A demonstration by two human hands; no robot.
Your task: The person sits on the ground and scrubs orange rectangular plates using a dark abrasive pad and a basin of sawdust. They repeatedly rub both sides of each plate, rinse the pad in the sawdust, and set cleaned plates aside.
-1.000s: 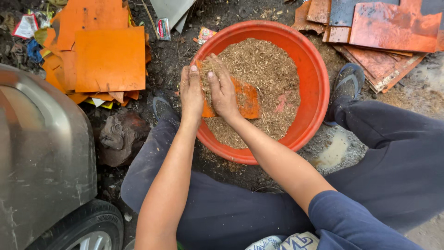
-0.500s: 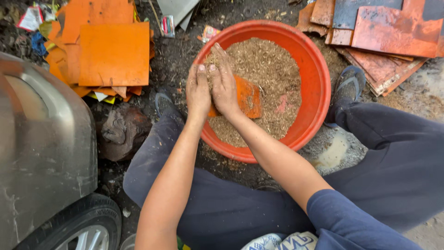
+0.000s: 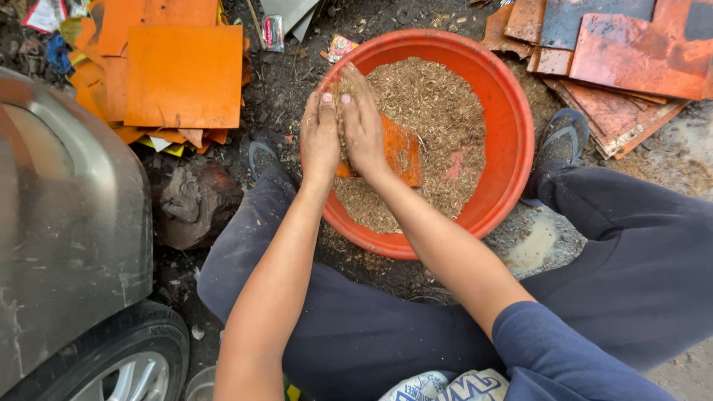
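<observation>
A round orange basin (image 3: 512,111) stands on the dirt between my legs, filled with dry brown chaff-like material (image 3: 438,111). My left hand (image 3: 319,137) and my right hand (image 3: 362,122) are pressed palm to palm over the basin's near left side, with some of the brown material squeezed between them. An orange flat piece (image 3: 405,152) lies half buried in the material just under my right wrist.
A stack of orange sheets (image 3: 178,67) lies at the upper left, rusty orange tiles (image 3: 624,52) at the upper right. A grey car body (image 3: 59,238) and wheel (image 3: 130,356) fill the left edge. My sandalled feet (image 3: 564,137) flank the basin. A dark rock (image 3: 189,204) sits left.
My two hands have stayed pressed together and shifted slightly forward over the basin, rubbing the brown material between the palms. The basin has not moved.
</observation>
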